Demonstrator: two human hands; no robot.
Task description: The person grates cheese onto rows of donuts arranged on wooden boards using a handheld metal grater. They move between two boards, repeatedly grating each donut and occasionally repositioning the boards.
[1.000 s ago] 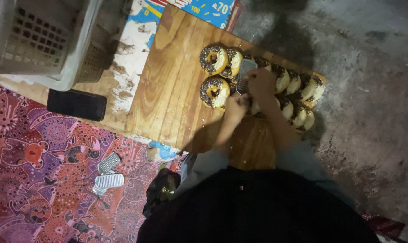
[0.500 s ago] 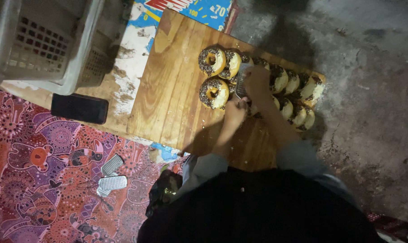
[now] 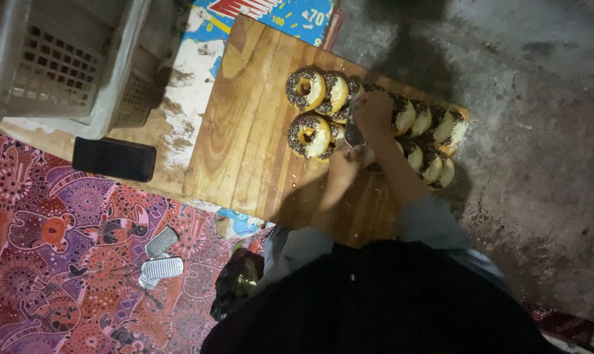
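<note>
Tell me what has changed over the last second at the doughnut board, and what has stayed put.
The right hand has shifted from the front row up to the back row of doughnuts, beside a metal utensil whose holder is unclear. The left hand has stayed at the front row. The two doughnuts lying flat, the wooden board, the black phone and the basket lie as before.

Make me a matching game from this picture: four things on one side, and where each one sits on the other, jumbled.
Things:
1. doughnuts
2. black phone
3. plastic basket
4. metal graters

Places:
A. top left corner
B. on the patterned cloth
C. in rows on the wooden board
D. at the table's edge, below the basket

Pairs: 1-C, 2-D, 3-A, 4-B
</note>
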